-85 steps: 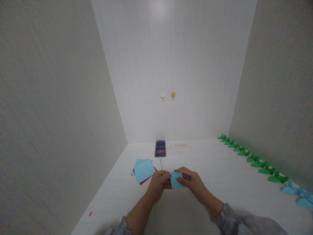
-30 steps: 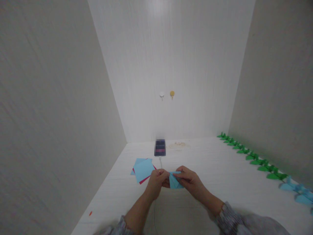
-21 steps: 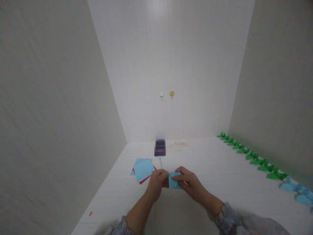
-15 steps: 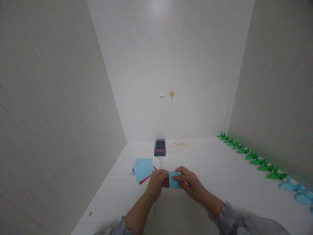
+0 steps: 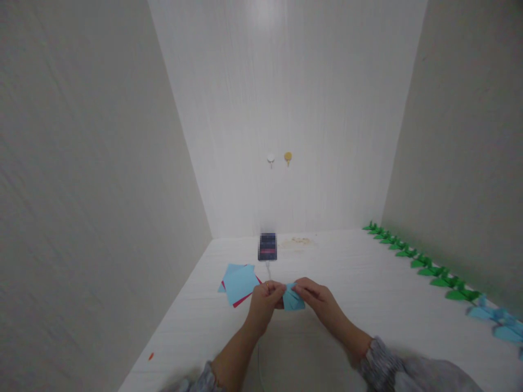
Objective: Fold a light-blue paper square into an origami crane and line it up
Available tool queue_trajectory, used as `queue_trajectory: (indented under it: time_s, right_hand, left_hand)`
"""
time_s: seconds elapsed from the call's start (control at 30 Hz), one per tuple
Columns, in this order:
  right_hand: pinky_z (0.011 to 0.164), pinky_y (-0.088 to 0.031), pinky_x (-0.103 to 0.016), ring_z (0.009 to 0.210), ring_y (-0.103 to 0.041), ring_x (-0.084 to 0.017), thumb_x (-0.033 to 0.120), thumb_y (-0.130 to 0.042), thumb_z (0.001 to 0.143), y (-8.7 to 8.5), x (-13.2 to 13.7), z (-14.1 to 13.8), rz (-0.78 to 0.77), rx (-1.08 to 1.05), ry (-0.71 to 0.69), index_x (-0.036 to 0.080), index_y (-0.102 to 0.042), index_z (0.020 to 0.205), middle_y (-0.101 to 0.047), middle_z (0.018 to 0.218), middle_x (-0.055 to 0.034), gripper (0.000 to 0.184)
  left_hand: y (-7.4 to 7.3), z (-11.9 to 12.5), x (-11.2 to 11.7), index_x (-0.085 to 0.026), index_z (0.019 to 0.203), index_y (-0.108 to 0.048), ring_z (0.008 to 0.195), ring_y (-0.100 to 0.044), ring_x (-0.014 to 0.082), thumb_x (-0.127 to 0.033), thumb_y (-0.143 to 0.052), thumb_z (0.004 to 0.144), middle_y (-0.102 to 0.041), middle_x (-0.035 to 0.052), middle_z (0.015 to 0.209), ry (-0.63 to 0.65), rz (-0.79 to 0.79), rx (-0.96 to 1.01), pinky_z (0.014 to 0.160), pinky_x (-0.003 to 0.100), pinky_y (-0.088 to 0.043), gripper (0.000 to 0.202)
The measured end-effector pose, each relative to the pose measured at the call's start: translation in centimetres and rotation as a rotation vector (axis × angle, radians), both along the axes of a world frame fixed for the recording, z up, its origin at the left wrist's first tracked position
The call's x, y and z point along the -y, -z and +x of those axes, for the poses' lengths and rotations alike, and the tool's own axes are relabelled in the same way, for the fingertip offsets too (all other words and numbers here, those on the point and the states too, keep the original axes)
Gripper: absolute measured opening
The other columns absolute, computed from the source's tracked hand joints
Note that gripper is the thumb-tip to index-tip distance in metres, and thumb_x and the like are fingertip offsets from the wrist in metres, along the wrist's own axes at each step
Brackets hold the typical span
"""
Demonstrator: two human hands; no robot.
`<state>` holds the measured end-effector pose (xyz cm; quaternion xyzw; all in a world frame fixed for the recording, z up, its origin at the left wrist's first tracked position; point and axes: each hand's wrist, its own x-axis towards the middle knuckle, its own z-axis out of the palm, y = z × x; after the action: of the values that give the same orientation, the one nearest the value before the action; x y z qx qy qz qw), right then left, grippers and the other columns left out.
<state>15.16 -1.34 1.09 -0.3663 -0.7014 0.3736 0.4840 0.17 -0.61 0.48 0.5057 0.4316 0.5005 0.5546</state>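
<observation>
A small piece of folded light-blue paper (image 5: 293,300) is held up between my two hands, close to the near edge of the white table. My left hand (image 5: 263,302) pinches its left side, thumb in front and the other fingers partly behind. At the upper right corner, my right hand (image 5: 316,296) grips the paper between thumb and fingertips. Crease lines and overlapping flaps show on the face turned toward me. Just beyond my left hand lies a loose stack of square paper sheets (image 5: 241,284), light blue with red edges showing beneath.
A blurred dark phone-like device (image 5: 267,246) with a white cable stands at the back. Along the right wall runs a row of green folded-paper figures (image 5: 427,269), continuing as blue ones (image 5: 506,332). A small orange scrap (image 5: 151,356) lies front left. Two hooks (image 5: 288,157) hang on the wall.
My right thumb and fingers have shifted from the paper's middle to its upper right corner. The paper has tilted and risen slightly, and my left thumb now presses on its upper left.
</observation>
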Motion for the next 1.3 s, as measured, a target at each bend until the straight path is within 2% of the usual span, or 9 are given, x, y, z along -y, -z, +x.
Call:
queue_trajectory:
  time_s: [0.13, 0.27, 0.5, 0.67, 0.83, 1.1, 1.3]
  right_hand:
    - [0.056, -0.037, -0.022, 0.060, -0.046, -0.011, 0.034, -0.051, 0.069, 0.9, -0.7, -0.2, -0.144, -0.164, 0.041, 0.015, -0.053, 0.071, -0.050, 0.063, 0.0006, 0.018]
    - [0.048, -0.033, -0.020, 0.050, -0.041, -0.008, 0.031, -0.057, 0.064, 1.6, -1.2, -0.3, -0.199, -0.170, 0.051, 0.014, -0.053, 0.065, -0.044, 0.052, 0.0039, 0.017]
    - [0.044, -0.030, -0.019, 0.045, -0.037, -0.007, 0.031, -0.059, 0.060, 2.0, -1.4, -0.3, -0.206, -0.136, 0.111, 0.014, -0.055, 0.062, -0.041, 0.047, 0.0050, 0.018]
    - [0.042, -0.029, -0.019, 0.043, -0.037, -0.007, 0.031, -0.059, 0.060, 2.0, -1.3, -0.5, -0.198, -0.121, 0.128, 0.014, -0.054, 0.060, -0.040, 0.045, 0.0054, 0.017]
    - [0.043, -0.031, -0.019, 0.045, -0.040, -0.008, 0.032, -0.060, 0.059, 1.9, -1.1, -0.6, -0.211, -0.140, 0.095, 0.015, -0.054, 0.059, -0.045, 0.047, 0.0042, 0.018]
    - [0.041, -0.027, -0.018, 0.043, -0.034, -0.006, 0.029, -0.059, 0.060, 2.0, -1.2, -0.4, -0.211, -0.140, 0.109, 0.015, -0.054, 0.060, -0.036, 0.044, 0.0065, 0.015]
    - [0.041, -0.029, -0.018, 0.044, -0.037, -0.006, 0.026, -0.060, 0.058, 2.3, -1.4, -0.3, -0.213, -0.190, 0.084, 0.016, -0.050, 0.064, -0.038, 0.047, 0.0068, 0.016]
  left_hand:
    - [-0.5, 0.4, 0.3, -0.012, 0.063, -0.057, 0.049, -0.051, 0.0109, -0.036, -0.055, 0.060, -0.056, 0.0004, 0.053, -0.017, 0.057, -0.059, 0.050, 0.023, -0.042, 0.024]
    - [-0.7, 0.5, 0.5, -0.012, 0.060, -0.057, 0.046, -0.049, 0.0092, -0.035, -0.055, 0.061, -0.054, -0.0007, 0.050, -0.032, 0.079, -0.104, 0.048, 0.020, -0.041, 0.023]
    - [0.1, 0.6, 0.2, -0.012, 0.063, -0.056, 0.048, -0.051, 0.0102, -0.036, -0.054, 0.062, -0.055, -0.0002, 0.052, 0.001, 0.061, -0.039, 0.050, 0.023, -0.043, 0.025]
    - [0.8, 0.5, -0.2, -0.012, 0.064, -0.056, 0.049, -0.052, 0.0114, -0.034, -0.060, 0.056, -0.057, 0.0004, 0.053, 0.023, 0.004, -0.018, 0.051, 0.025, -0.044, 0.024]
    - [0.6, 0.4, -0.1, -0.011, 0.065, -0.058, 0.051, -0.054, 0.0127, -0.036, -0.060, 0.056, -0.060, 0.0022, 0.056, 0.055, -0.018, -0.017, 0.053, 0.025, -0.045, 0.026]
    - [0.8, 0.4, -0.2, -0.011, 0.065, -0.057, 0.051, -0.055, 0.0128, -0.035, -0.059, 0.057, -0.060, 0.0023, 0.056, 0.065, -0.013, 0.001, 0.053, 0.027, -0.045, 0.026]
    - [1.0, 0.5, -0.2, -0.011, 0.064, -0.056, 0.049, -0.053, 0.0116, -0.035, -0.060, 0.056, -0.058, 0.0009, 0.053, 0.050, -0.003, -0.020, 0.051, 0.025, -0.045, 0.025]
